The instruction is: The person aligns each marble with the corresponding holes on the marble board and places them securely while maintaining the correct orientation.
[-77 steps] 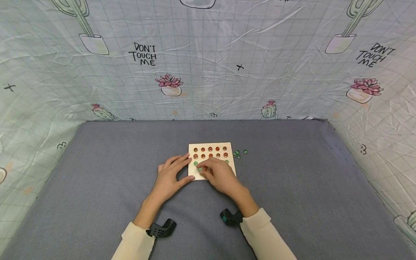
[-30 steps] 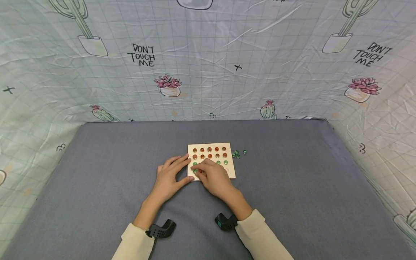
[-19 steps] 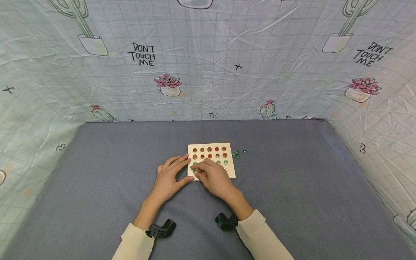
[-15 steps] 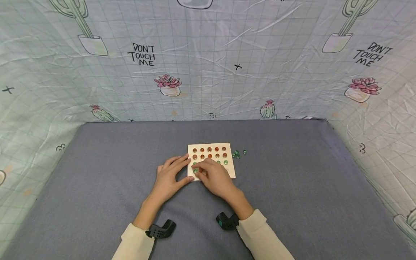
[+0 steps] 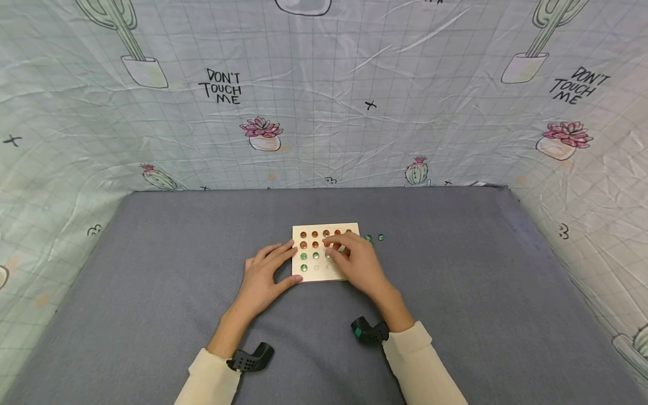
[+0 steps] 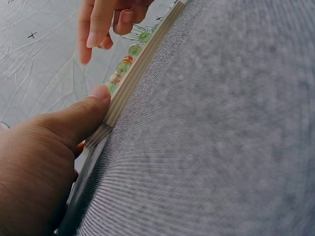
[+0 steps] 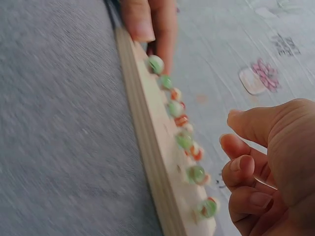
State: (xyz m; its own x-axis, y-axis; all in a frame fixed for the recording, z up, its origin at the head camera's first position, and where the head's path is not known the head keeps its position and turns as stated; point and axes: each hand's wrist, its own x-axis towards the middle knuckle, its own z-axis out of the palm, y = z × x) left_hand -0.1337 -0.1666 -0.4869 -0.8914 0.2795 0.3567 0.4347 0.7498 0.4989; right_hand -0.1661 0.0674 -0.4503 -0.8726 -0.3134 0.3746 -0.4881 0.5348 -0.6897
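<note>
A pale wooden board (image 5: 324, 275) with rows of round hollows lies on the grey cloth. Red-orange marbles (image 5: 303, 234) fill its two back rows. Green marbles (image 5: 316, 255) sit in the third row, partly covered by my right hand. One green marble (image 5: 304, 268) rests at the left end of the front row. My left hand (image 5: 263, 279) rests against the board's left side, fingers extended, thumb (image 6: 96, 101) on the near corner. Over the board's right half hovers my right hand (image 5: 360, 263), its fingers loosely bent; the right wrist view shows nothing between thumb (image 7: 251, 123) and index finger.
Several loose green marbles (image 5: 381, 237) lie on the cloth just right of the board, some behind my right hand. The grey tabletop (image 5: 202, 236) meets a printed fabric backdrop (image 5: 324, 140) at the back. Black wrist cameras (image 5: 252, 357) are on both forearms.
My right hand has let go of a green marble at the front row's left end and moved right, away from it. The left hand has stayed at the board's left edge.
</note>
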